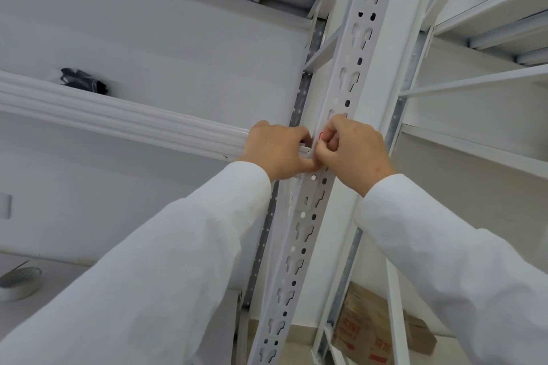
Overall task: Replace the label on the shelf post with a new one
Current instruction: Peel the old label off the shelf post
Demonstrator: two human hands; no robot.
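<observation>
At mid-frame we pinch the label (321, 136) with both hands, left hand (277, 148) and right hand (354, 151) curled shut, and should peel slowly along the post (347, 68).

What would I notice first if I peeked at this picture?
Two hands, the left hand and the right hand, meet in the middle, pinching at a tiny red-marked label on the tall white shelf post full of holes. Long white sleeves reach up from the bottom corners. At the far left edge, a roll of tape lies on a shelf.
</observation>
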